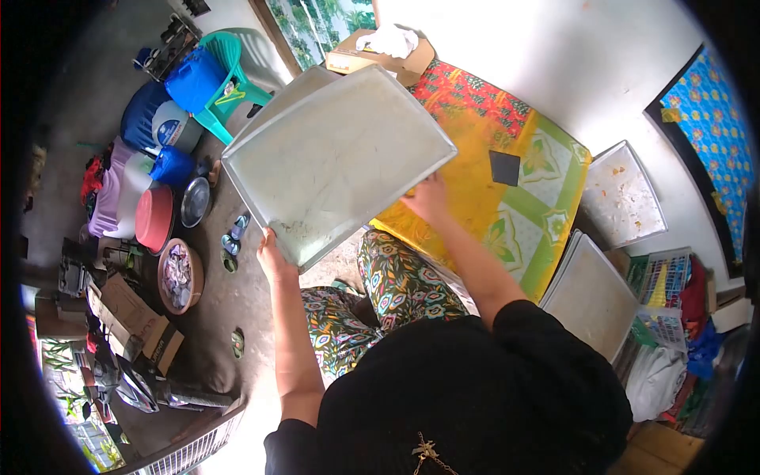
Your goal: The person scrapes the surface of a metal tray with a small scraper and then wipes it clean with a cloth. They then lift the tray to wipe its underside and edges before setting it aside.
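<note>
A large grey metal tray (340, 158) with a raised rim is held up at a tilt in front of me. My left hand (275, 257) is closed around its near left corner, thumb along the rim. Close to the tray's right edge is my right hand (428, 198), over the yellow part of the table; its fingers are partly hidden by the tray, and whether they grip it does not show. Behind the tray's upper left side, the edge of another flat grey sheet or tray (305, 85) sticks out.
A patterned table cover (546, 190) carries a dark square (504, 168) and a cardboard box (412, 63). More trays (592, 297) lean at the right, near plastic baskets (665, 293). Left on the floor are basins (154, 218), slippers (237, 227) and a green chair (226, 87).
</note>
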